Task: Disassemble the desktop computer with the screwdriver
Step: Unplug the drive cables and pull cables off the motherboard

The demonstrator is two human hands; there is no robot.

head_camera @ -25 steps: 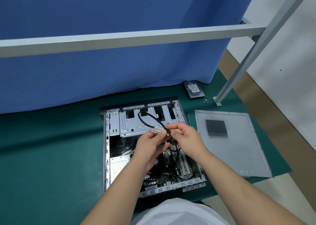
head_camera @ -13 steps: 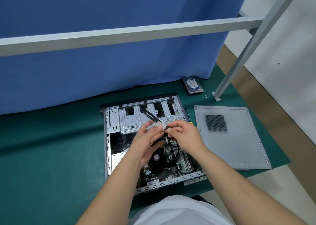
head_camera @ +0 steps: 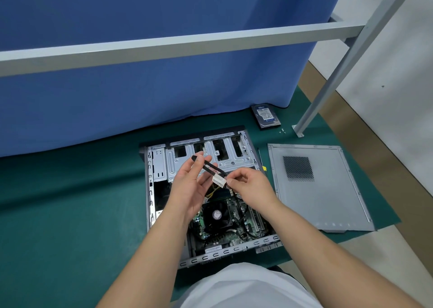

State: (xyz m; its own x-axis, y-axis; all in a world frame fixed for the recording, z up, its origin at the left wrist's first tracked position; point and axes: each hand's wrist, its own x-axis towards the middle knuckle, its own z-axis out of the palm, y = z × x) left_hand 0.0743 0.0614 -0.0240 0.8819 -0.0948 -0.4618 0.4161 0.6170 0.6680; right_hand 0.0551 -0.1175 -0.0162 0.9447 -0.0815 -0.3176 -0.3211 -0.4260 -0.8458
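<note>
The open desktop case (head_camera: 161, 165) lies flat on the green mat, with its motherboard and CPU fan (head_camera: 216, 214) showing. Above it I hold a folded black flat cable (head_camera: 210, 167) with a white connector (head_camera: 219, 181). My left hand (head_camera: 189, 186) pinches the folded far end between thumb and fingers. My right hand (head_camera: 250, 186) pinches the cable right at the connector. The screwdriver (head_camera: 261, 161) lies on the mat beside the case's right wall; only its thin shaft and a bit of yellow handle show.
The removed side panel (head_camera: 323, 190) lies to the right of the case. A hard drive (head_camera: 266, 115) and a few small screws (head_camera: 282, 131) sit at the back right near a grey frame leg (head_camera: 302, 122). A blue curtain hangs behind; a grey bar crosses overhead.
The cable's wide loop has been folded flat into a doubled strip. My left hand moved up to its far end, and the right hand stays at the connector.
</note>
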